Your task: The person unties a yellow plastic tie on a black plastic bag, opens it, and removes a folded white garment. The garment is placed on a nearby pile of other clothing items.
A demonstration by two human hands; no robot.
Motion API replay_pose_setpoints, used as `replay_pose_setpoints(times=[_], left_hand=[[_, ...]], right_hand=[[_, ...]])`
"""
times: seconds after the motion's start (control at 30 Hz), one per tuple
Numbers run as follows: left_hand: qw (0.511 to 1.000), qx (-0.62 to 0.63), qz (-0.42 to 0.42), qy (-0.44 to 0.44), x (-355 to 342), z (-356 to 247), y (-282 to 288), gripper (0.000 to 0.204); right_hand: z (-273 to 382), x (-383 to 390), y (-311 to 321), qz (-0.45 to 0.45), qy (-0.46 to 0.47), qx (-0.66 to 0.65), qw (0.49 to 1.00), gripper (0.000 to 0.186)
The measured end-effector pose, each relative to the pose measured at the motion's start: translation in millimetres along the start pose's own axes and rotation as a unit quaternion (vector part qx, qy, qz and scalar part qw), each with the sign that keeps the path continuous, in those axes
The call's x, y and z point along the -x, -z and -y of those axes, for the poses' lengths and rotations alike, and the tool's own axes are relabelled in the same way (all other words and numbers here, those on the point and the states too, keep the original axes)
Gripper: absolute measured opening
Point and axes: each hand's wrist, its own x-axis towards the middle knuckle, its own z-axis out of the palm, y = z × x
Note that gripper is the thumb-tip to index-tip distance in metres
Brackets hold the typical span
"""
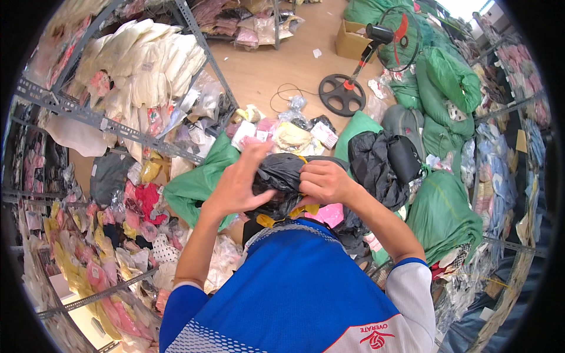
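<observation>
In front of my chest is a black plastic bag (278,172), its top crumpled and bunched. My right hand (325,181) is closed on the bag's right side, fingers curled in. Bits of yellow strap (310,208) show just below that hand and above it. On the left, my left hand (238,183) is open, thumb spread from the raised fingers, close against the bag's left side. Whether its thumb touches the plastic I cannot tell. Below the bag, a bright pink piece (327,215) peeks out. What is inside the bag is hidden.
Green sacks (442,215) crowd the right side, with another green sack (200,182) left of my hands. A standing fan (344,94) and a cardboard box (352,40) stand ahead. Metal shelves (126,132) full of bagged clothes line both sides. Another black bag (374,162) lies at right.
</observation>
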Motion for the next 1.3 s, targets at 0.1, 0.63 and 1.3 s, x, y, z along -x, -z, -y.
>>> replay_pose_setpoints(times=[0.1,0.63,1.3], left_hand=[[0.955,-0.196,0.113,-0.193,-24,0,3,0.041],[0.944,-0.052,0.284,-0.157,7,29,-7,0.026],[0.944,0.158,-0.130,0.260,53,19,-48,0.014]], right_hand=[[10,-18,4,-0.006,0.023,-0.036,0.999,0.052],[82,-17,46,0.194,-0.222,-0.087,0.952,0.038],[48,-11,-5,-0.077,-0.445,-0.137,0.882,0.051]])
